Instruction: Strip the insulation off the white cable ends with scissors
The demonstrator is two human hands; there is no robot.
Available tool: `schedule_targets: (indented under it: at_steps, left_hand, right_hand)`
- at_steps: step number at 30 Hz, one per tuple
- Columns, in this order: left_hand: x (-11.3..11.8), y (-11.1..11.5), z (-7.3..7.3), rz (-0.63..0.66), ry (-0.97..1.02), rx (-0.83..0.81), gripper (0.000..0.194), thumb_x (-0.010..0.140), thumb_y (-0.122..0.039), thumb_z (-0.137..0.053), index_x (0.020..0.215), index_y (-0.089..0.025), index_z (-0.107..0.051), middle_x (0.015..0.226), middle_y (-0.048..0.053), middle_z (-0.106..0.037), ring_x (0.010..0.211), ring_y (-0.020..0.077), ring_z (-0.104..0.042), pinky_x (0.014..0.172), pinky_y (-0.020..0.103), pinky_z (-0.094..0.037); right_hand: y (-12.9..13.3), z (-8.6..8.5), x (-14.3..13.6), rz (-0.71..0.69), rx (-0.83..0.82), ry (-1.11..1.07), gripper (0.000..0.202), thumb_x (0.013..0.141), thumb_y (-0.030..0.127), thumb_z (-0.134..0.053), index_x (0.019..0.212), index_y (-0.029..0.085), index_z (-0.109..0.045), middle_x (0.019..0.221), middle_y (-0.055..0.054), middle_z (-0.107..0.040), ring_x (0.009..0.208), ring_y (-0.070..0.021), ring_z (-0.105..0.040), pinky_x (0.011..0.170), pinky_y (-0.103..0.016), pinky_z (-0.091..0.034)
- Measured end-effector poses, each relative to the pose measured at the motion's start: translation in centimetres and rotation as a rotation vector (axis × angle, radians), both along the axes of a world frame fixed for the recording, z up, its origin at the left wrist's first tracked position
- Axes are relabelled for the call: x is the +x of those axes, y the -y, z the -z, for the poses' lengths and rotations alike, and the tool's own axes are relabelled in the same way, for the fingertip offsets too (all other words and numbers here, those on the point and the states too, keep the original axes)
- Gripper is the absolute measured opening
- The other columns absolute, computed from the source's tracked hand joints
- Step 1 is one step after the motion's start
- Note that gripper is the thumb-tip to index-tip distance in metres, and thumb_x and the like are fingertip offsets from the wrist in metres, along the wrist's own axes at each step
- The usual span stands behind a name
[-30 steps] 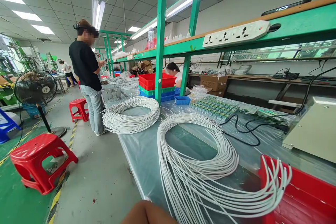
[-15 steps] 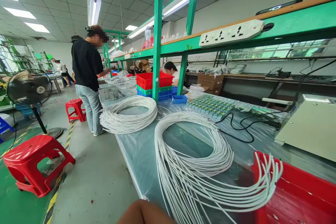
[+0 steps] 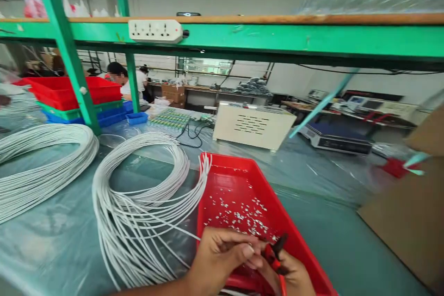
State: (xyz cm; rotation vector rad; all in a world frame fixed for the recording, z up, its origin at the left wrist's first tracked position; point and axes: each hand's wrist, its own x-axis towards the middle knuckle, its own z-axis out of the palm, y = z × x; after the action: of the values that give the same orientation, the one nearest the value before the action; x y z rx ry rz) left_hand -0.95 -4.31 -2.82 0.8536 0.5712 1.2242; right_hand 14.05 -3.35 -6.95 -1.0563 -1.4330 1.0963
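Note:
Over the near end of a red tray (image 3: 287,222) are both hands. My left hand (image 3: 222,256) is closed in a pinch, its fingertips meeting those of the other hand; what it pinches is too small to make out. My right hand (image 3: 291,270) holds red-handled pliers (image 3: 272,256), with dark jaws pointing up and right. Small white bits (image 3: 243,217) are scattered on the tray's floor. A coil of white cables (image 3: 107,194) lies left of the tray, with some cable ends resting over its far left corner.
Another cable coil (image 3: 86,148) is at the far left. Behind the tray stand a beige metal box (image 3: 253,125) and a scale (image 3: 336,138). A green shelf beam (image 3: 277,39) crosses above, and a cardboard box (image 3: 405,222) stands at right. A person (image 3: 118,74) sits beyond stacked bins.
The view has swung right and down onto the red tray. Both hands and the pliers now show, where only part of an arm or hand was at the bottom edge before.

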Motion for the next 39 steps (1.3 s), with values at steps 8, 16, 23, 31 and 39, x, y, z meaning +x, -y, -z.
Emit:
schedule_targets:
  at_steps: [8, 16, 23, 31, 39]
  left_hand:
    - [0.3, 0.3, -0.1, 0.009, 0.004, -0.046, 0.019, 0.062, -0.016, -0.076, 0.072, -0.01, -0.061, 0.068, 0.005, -0.072, 0.06, 0.0113, -0.066, 0.06, 0.018, -0.052]
    - [0.3, 0.5, -0.1, -0.041, -0.078, 0.003, 0.015, 0.063, -0.016, -0.075, 0.069, -0.011, -0.062, 0.067, 0.003, -0.072, 0.061, 0.0113, -0.067, 0.061, 0.019, -0.053]
    - [0.1, 0.7, -0.3, -0.106, -0.18, 0.103, 0.009, 0.065, -0.01, -0.071, 0.069, -0.013, -0.063, 0.064, 0.002, -0.071, 0.059, 0.0106, -0.066, 0.058, 0.016, -0.051]
    - [0.0, 0.7, -0.2, -0.153, -0.318, 0.183, 0.008, 0.066, -0.012, -0.07, 0.069, -0.014, -0.062, 0.064, 0.004, -0.07, 0.059, 0.0151, -0.066, 0.058, 0.022, -0.052]
    - [-0.2, 0.7, -0.2, -0.2, -0.447, 0.262, 0.009, 0.065, -0.018, -0.071, 0.068, -0.014, -0.064, 0.067, 0.007, -0.069, 0.061, 0.0179, -0.066, 0.06, 0.026, -0.053]
  right_hand:
    - [1.0, -1.5, 0.0, 0.052, 0.175, 0.145, 0.004, 0.071, 0.021, -0.063, 0.073, 0.017, -0.064, 0.064, -0.003, -0.062, 0.057, -0.0166, -0.058, 0.054, -0.024, -0.05]
    - [1.9, -3.2, 1.3, 0.221, 0.482, 0.654, 0.019, 0.069, 0.012, -0.051, 0.055, 0.019, -0.042, 0.052, 0.004, -0.042, 0.045, -0.0098, -0.041, 0.044, -0.019, -0.032]
    - [2.2, -3.5, 1.5, 0.232, 0.589, 0.808, 0.025, 0.068, 0.016, -0.053, 0.048, 0.02, -0.038, 0.047, 0.006, -0.036, 0.04, -0.0076, -0.035, 0.042, -0.019, -0.026]
    - [2.3, -3.6, 1.6, 0.213, 0.643, 0.901, 0.023, 0.071, 0.017, -0.053, 0.051, 0.019, -0.041, 0.047, 0.005, -0.044, 0.04, -0.0079, -0.041, 0.043, -0.019, -0.028]
    - [2.3, -3.5, 1.6, 0.214, 0.651, 0.915, 0.026, 0.073, 0.02, -0.054, 0.05, 0.019, -0.04, 0.047, 0.005, -0.041, 0.04, -0.0076, -0.038, 0.042, -0.019, -0.027]
